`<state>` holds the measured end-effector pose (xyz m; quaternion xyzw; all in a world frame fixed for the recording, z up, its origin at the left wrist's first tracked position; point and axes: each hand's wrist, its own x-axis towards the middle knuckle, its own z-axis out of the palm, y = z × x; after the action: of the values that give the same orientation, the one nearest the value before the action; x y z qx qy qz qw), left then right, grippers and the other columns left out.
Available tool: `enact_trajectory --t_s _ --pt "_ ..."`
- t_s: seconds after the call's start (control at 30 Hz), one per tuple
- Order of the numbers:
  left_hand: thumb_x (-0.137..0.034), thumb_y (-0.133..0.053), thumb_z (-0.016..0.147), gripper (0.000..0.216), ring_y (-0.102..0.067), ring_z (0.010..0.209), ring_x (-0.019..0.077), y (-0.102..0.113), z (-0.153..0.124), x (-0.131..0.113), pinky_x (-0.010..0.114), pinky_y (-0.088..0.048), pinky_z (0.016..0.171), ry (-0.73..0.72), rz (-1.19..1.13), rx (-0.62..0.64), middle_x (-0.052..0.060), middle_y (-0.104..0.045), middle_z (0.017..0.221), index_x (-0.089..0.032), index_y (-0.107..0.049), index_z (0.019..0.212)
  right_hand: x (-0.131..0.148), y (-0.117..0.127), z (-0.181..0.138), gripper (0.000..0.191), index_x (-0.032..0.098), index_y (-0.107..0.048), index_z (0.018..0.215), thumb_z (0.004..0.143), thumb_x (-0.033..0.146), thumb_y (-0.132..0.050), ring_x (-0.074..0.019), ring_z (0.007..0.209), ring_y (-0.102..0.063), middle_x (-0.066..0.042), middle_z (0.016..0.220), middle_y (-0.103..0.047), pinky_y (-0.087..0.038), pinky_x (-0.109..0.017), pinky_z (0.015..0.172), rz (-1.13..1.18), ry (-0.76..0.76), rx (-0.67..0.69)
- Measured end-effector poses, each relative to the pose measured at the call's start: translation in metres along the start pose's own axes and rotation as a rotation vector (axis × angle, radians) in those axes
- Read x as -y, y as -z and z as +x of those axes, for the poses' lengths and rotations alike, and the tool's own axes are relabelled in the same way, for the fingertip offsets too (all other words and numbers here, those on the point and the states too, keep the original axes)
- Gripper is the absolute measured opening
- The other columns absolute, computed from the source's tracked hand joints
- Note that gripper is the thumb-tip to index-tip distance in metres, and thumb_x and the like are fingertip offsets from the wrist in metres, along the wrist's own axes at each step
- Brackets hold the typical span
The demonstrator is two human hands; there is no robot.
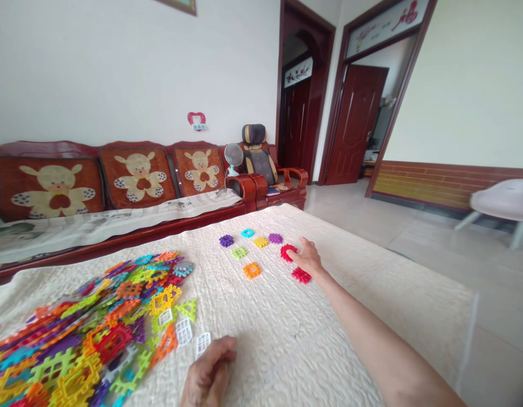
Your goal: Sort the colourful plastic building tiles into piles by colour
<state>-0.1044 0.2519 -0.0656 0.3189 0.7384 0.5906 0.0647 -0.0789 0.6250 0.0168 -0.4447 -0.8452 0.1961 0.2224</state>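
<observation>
Presently, we list:

- **Right hand** (307, 257): arm stretched far out, fingertips on the red tile (288, 252), which lies among small tiles set apart on the quilted cover (286, 339). Whether it pinches or merely touches, we cannot tell.
- **Left hand** (210, 376): loosely curled beside the white pieces (189, 333). We cannot tell if it holds anything.
- **Heap of coloured tiles** (95, 333): at the left.
- **Risk, in our judgement:** at such reach, a dragging wrist could knock the second red tile (301, 275), just beneath it, askew.
</observation>
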Motion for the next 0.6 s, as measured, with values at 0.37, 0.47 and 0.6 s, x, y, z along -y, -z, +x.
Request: enact_trajectory --t_s 0.37,0.47,0.6 --pt "-0.055 -0.053 0.083 0.042 -0.067 0.082 0.0195 0.008 0.005 0.001 0.029 -0.055 0.077 -0.008 -0.012 0.084 0.006 -0.071 0.092 -0.024 -0.070 0.106 -0.038 0.001 -0.052 0.091 0.015 -0.033 0.142 0.065 0.051 -0.067 -0.0333 0.114 -0.052 -0.018 0.122 -0.053 -0.041 -0.041 0.091 -0.183 0.029 0.107" --pt "-0.056 -0.054 0.082 0.043 -0.067 0.081 0.0192 0.008 0.005 0.000 0.029 -0.055 0.077 -0.001 -0.021 0.051 0.005 -0.071 0.091 -0.024 -0.070 0.105 -0.039 0.000 -0.050 0.080 0.013 -0.038 0.138 0.071 0.049 -0.064 -0.0318 0.111 -0.054 -0.018 0.120 -0.054 -0.041 -0.040 0.089 -0.157 0.048 0.088" --pt "-0.058 -0.053 0.081 0.046 -0.067 0.083 0.0196 0.006 0.004 -0.002 0.030 -0.055 0.079 0.026 -0.013 0.038 0.006 -0.071 0.092 -0.023 -0.070 0.105 -0.039 -0.004 -0.038 0.076 0.015 -0.042 0.134 0.070 0.045 -0.067 -0.0294 0.108 -0.056 -0.016 0.117 -0.056 -0.043 -0.038 0.087 -0.132 0.060 0.084"
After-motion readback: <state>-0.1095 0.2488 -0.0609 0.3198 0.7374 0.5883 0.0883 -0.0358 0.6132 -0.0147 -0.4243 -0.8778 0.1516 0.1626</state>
